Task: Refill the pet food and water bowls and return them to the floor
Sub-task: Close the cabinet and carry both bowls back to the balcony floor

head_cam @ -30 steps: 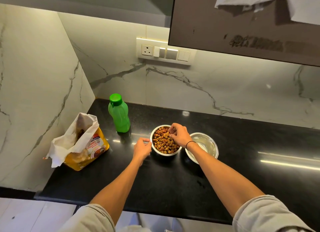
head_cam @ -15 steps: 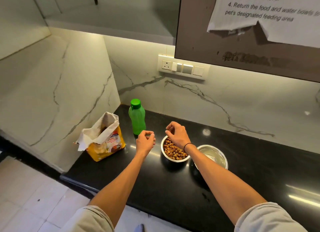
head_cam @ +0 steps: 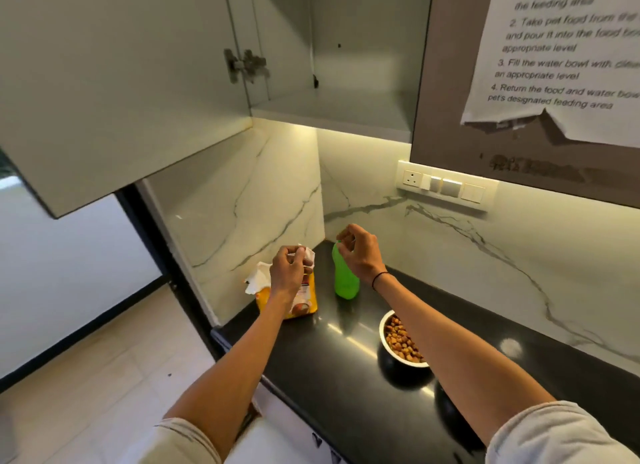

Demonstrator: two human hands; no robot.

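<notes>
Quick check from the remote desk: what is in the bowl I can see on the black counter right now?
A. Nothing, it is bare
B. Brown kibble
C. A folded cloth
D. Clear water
B: the bowl on the black counter holds a heap of brown kibble, partly hidden behind the right forearm.

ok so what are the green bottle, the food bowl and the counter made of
Green bottle: looks like matte plastic, evenly coloured and opaque.
Food bowl: probably steel, going by the pale shiny rim.
Counter: polished black stone or a look-alike; it mirrors the lights and the bowl.
</notes>
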